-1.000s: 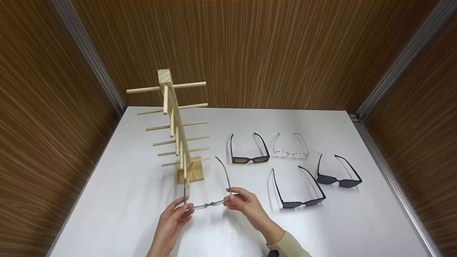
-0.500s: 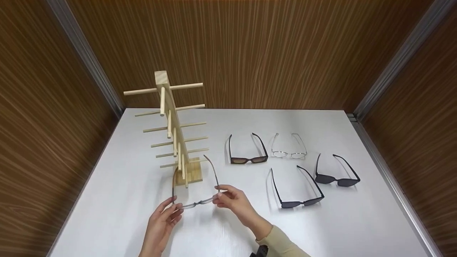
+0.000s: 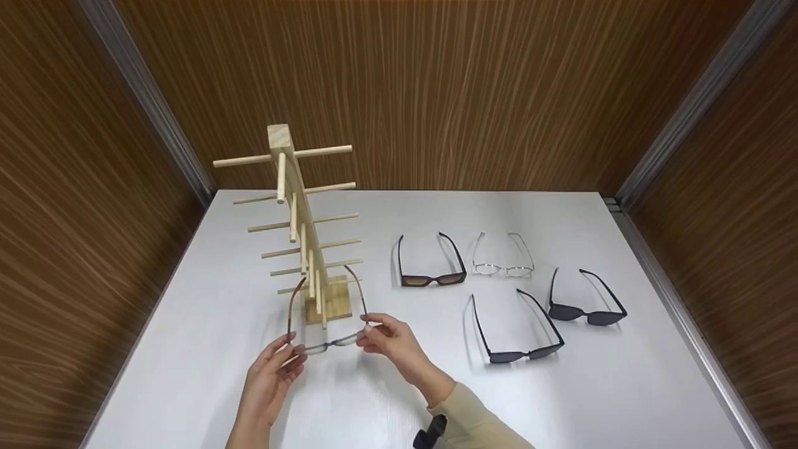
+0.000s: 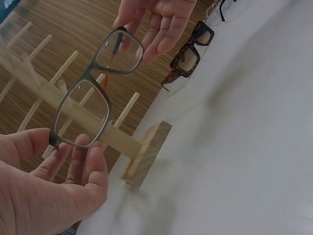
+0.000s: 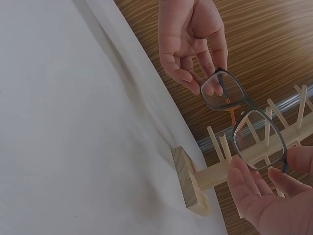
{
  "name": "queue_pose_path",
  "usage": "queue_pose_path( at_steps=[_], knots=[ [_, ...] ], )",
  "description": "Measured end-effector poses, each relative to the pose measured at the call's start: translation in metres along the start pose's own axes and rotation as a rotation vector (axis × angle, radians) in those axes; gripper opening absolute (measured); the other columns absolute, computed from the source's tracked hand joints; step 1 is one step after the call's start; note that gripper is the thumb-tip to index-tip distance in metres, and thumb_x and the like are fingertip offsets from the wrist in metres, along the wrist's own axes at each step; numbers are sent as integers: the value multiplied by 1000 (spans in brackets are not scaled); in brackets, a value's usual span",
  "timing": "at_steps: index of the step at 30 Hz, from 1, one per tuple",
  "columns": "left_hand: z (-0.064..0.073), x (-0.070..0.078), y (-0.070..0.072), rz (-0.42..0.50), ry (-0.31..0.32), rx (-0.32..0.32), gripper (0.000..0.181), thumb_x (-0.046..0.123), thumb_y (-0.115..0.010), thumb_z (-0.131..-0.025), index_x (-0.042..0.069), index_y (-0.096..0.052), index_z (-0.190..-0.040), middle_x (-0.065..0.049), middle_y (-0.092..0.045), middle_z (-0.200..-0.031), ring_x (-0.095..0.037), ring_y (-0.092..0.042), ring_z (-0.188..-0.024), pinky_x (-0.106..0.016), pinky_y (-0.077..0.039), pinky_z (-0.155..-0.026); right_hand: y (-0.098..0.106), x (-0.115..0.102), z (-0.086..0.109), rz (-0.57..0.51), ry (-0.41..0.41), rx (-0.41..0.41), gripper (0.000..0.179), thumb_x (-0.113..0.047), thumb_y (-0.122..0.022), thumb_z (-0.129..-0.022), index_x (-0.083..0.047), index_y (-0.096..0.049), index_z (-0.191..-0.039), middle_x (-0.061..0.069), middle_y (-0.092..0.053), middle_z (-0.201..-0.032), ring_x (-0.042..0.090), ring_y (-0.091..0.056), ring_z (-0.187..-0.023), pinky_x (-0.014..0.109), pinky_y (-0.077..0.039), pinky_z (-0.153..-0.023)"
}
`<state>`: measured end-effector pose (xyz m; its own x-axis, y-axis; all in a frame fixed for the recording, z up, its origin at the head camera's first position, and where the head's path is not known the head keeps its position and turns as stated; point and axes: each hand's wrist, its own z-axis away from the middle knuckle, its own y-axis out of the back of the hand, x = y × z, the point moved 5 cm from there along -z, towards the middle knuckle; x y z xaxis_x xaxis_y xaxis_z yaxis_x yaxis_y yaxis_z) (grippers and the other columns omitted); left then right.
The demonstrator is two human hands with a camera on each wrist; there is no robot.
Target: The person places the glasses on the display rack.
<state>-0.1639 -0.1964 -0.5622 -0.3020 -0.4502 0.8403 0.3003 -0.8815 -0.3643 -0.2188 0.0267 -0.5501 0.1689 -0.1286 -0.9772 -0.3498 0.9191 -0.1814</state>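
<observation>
A pair of eyeglasses (image 3: 333, 342) with a dark grey front and brown-orange temple tips is held up between both hands, temples unfolded and pointing away from the person. My left hand (image 3: 265, 377) pinches its left hinge corner between thumb and fingers. At the right hinge corner my right hand (image 3: 399, 349) has the same kind of pinch. Just beyond the glasses stands a wooden peg rack (image 3: 299, 206), upright, with several rods out to both sides and towards the person. The temple tips reach both sides of its lower rods; whether they touch cannot be told. In the left wrist view the clear lenses (image 4: 83, 112) show.
Right of the rack lie brown-tinted sunglasses (image 3: 433, 280), thin metal-framed glasses (image 3: 504, 270) and two black sunglasses (image 3: 527, 356), (image 3: 587, 315), all with temples unfolded. The white table (image 3: 561, 405) is bordered by wood-grain walls (image 3: 436, 93).
Both hands have carried the eyeglasses left and slightly away from the person, so the temples now sit on either side of the rack's lower part. The other glasses stay put.
</observation>
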Motion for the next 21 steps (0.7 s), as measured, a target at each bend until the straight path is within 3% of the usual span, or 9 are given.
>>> queue_pose_path(
  at_steps=[10, 16, 21],
  knots=[
    [-18, 11, 5, -29, -26, -13, 39, 14, -51, -96, 1, -44, -132, -9, -64, -100, -25, -59, -97, -32, -47, -84, -6, 1, -22, -22, -23, 31, 38, -15, -55, -94, 5, -50, -126, 19, -64, -95, 31, -64, -90, 39, -52, -80],
    [-27, 13, 7, -37, -34, -22, 42, 13, -51, -96, -1, -42, -134, -8, -63, -98, -25, -59, -98, -30, -47, -82, -12, -5, -25, -25, -28, 56, 34, -8, -52, -95, 8, -50, -125, 28, -62, -98, 34, -64, -90, 43, -51, -81],
    [-35, 13, 8, -33, -28, -16, 40, 11, -46, -98, -2, -40, -135, -8, -63, -98, -26, -58, -99, -30, -47, -83, -14, -8, -30, -30, -49, 67, 33, -7, -49, -96, 8, -49, -125, 28, -62, -96, 37, -63, -91, 45, -50, -83]
  ],
)
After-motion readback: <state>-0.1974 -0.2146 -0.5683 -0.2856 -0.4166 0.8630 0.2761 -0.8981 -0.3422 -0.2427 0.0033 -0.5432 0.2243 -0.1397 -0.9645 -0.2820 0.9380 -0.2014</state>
